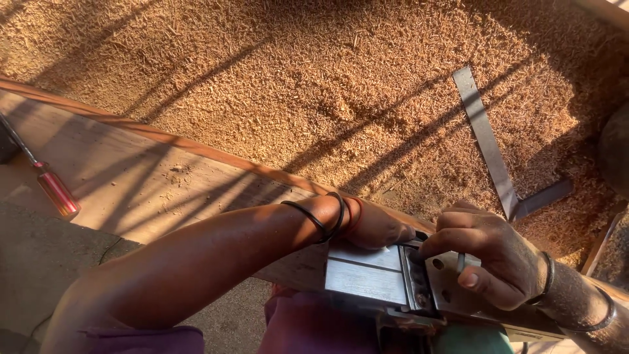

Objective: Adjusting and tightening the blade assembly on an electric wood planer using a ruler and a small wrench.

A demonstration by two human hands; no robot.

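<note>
Your left hand [377,226], forearm crossing low, presses flat against the upturned metal planer [393,278] on your lap at the wooden surface [131,177] edge. Your right hand [488,255] pinches a thin tool [460,262] over its blade slot. Coarse sawdust [295,78] surrounds a steel square [498,164].

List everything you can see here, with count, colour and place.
Power planer: one, grey metal, upturned at bottom centre.
Plank: one, pale wood, running from left to lower right.
Screwdriver: one, red handle, left on the plank.
Metal square: one, grey, on the shavings at right.
Wood shavings: a bed, tan, across the top.
Left hand: on the planer's far edge, black bands on wrist.
Right hand: fingertips pinching a small tool at the planer.
</note>
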